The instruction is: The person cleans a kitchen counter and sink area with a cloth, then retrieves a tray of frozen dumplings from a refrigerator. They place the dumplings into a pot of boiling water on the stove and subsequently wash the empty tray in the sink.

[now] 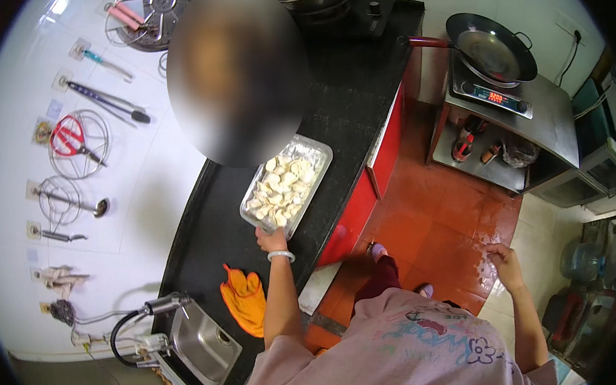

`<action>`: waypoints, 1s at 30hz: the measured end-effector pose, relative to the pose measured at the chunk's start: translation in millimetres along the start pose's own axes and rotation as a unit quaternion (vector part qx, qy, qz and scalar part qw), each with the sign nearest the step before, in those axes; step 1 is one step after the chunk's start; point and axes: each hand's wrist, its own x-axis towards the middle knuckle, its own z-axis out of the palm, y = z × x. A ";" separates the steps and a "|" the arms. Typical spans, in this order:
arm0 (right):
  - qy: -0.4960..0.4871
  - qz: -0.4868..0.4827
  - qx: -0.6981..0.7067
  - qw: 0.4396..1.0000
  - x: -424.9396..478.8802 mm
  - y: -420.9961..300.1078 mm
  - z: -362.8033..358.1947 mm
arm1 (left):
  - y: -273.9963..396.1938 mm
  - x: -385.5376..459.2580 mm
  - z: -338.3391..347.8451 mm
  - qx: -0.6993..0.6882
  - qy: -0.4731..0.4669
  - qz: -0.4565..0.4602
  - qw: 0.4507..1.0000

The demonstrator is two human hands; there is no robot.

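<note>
A clear plastic tray (320,159) of pale, folded dumplings (286,186) lies on the black countertop (202,233). My left hand (272,240), with a pale bangle at the wrist, grips the tray's near end. My right hand (502,264) hangs in the air over the tiled floor, its fingers loosely bent and holding nothing that shows. An orange oven mitt (244,300) lies on the counter beside my left forearm. A large blurred oval hides part of the counter beyond the tray.
A steel sink (203,344) with a faucet (167,303) is at the lower left. Scissors (69,136), tongs (108,102) and a ladle (101,207) hang on the wall. Right, a wok (492,50) sits on an induction cooker (490,99). The red floor (429,221) has wet patches.
</note>
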 end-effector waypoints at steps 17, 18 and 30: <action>-0.234 -0.304 -0.088 0.920 197.0 -156.8 231.6 | 38.9 -93.5 -12.4 -0.413 -0.275 -0.311 0.811; -0.224 -0.276 -0.063 0.933 221.3 -153.7 255.3 | 26.3 -84.4 -8.4 -0.407 -0.297 -0.337 0.795; -0.016 -0.154 -0.005 0.988 206.8 -159.6 278.1 | 20.7 -59.0 -25.8 -0.464 -0.449 -0.285 0.708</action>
